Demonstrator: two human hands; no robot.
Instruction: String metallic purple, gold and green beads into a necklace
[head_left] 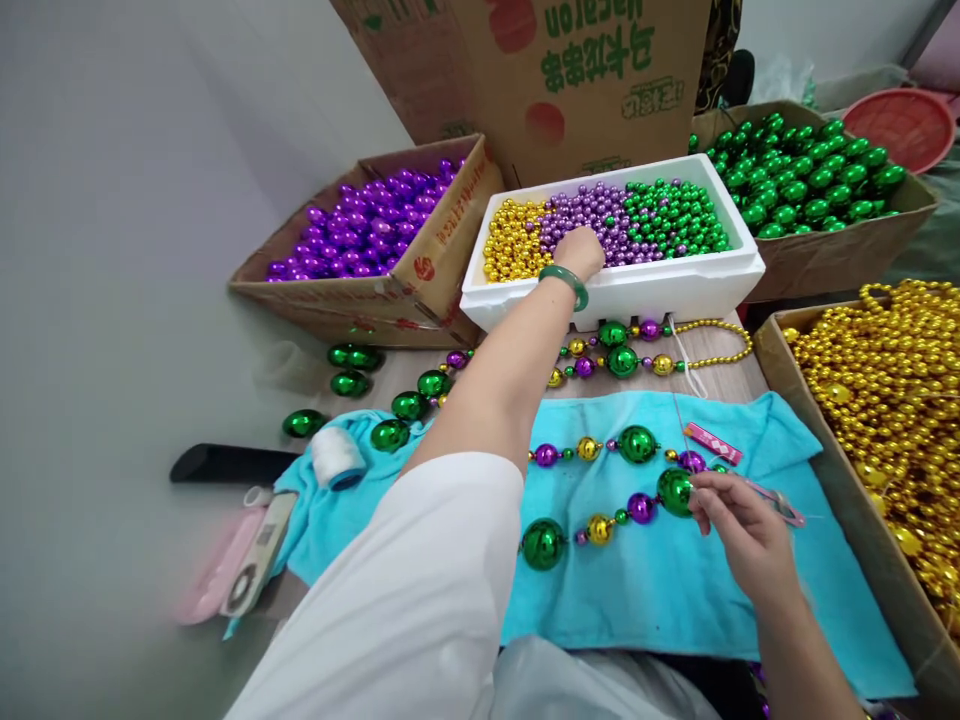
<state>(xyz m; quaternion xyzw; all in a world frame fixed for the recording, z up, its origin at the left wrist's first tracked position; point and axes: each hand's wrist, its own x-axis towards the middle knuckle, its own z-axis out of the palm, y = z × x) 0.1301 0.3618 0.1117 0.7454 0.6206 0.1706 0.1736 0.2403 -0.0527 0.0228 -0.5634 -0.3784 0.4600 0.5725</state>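
- The left hand (579, 252) reaches forward into the white foam tray (739, 262), its fingers curled down into the small purple beads (592, 212) in the middle section; whether that grip has closed on a bead I cannot tell, as the fingertips are buried
- The tray keeps small gold beads (511, 240) on the left, purple in the middle and small green beads (675, 215) on the right, so each colour sits within one reach
- The right hand (742, 530) rests on the turquoise cloth (675, 600), its grip pinched shut on what looks like a thin needle or thread end just beside the large green bead (674, 490) at the end of the bead strand (607, 525)
- The strand lies flat on the cloth, which probably keeps the round beads from rolling; its long axis runs left to right, rising slightly, with its working end pointing right toward the pinching fingers
- A second strung row (600, 447) lies parallel just behind it
- A pink lighter-like item (712, 443) lies near the right hand
- Cardboard boxes of large purple balls (360, 230), large green balls (802, 175) and gold bead strings (892, 400) ring the tabletop (720, 380)
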